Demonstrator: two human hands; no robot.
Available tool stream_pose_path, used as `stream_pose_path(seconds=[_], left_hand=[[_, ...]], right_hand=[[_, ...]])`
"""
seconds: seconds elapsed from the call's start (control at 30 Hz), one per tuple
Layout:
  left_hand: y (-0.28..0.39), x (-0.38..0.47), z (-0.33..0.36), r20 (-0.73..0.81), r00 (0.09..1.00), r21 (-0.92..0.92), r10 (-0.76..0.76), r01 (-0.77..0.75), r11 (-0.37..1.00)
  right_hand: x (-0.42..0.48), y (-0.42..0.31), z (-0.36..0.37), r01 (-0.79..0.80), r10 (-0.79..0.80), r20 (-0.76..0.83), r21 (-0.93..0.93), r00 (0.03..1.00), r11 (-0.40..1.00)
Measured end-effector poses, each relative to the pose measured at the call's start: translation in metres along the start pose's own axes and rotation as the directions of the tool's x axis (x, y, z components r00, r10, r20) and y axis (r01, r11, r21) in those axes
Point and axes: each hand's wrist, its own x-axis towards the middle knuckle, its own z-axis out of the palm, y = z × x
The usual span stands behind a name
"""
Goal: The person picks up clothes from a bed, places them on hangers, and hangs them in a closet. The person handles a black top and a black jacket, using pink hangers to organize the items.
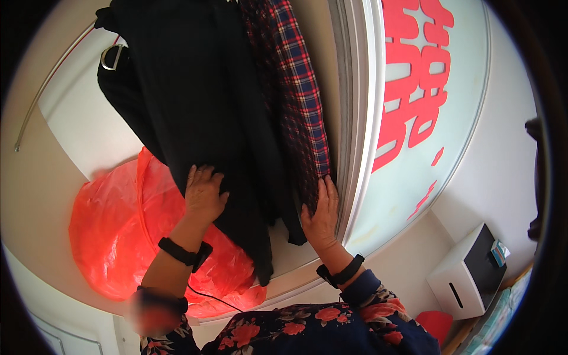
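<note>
Black garments (195, 88) hang in an open wardrobe in front of me, one bearing a metal D-shaped buckle (112, 57) at its left side. A plaid shirt (306, 88) in red, navy and white hangs to their right. My left hand (205, 193) lies on the lower left part of the black cloth with its fingers spread. My right hand (321, 213) rests at the lower edge of the plaid shirt, fingertips against it; whether it pinches the cloth I cannot tell. The tops of the garments are cut off by the picture's edge.
A large red plastic bag (111, 230), stuffed full, sits in the wardrobe at the left. A metal rod (53, 80) curves at upper left. A sliding door (412, 168) with red cut-out decorations stands at right. Beyond it is a white bedside cabinet (455, 288) with a small box (500, 253) on top.
</note>
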Motion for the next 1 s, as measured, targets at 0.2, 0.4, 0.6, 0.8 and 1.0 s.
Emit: stream_pose_path(seconds=[0.2, 0.4, 0.6, 0.8, 1.0], left_hand=[[0.018, 0.005, -0.008, -0.021, 0.995, -0.271, -0.096, 0.087, 0.959], [0.048, 0.038, 0.005, -0.009, 0.948, -0.657, -0.318, 0.234, 0.717], [0.029, 0.054, 0.024, 0.314, 0.925, -0.926, -0.214, 0.348, 0.146], [0.016, 0.041, 0.044, 0.322, 0.859, -0.939, -0.397, 0.345, -0.014], [0.014, 0.037, 0.058, 0.222, 0.926, -0.956, -0.306, 0.268, 0.118]], right_hand=[[0.008, 0.007, 0.006, -0.177, 0.173, 0.07, 0.046, 0.982, 0.983], [0.007, -0.011, 0.052, -0.174, 0.072, 0.387, 0.237, 0.919, 0.956], [-0.014, -0.018, 0.063, -0.298, -0.011, 0.531, 0.492, 0.847, 0.818], [-0.029, 0.01, 0.053, -0.496, 0.064, 0.67, 0.477, 0.739, 0.726], [-0.041, 0.012, 0.052, -0.443, 0.031, 0.627, 0.514, 0.778, 0.735]])
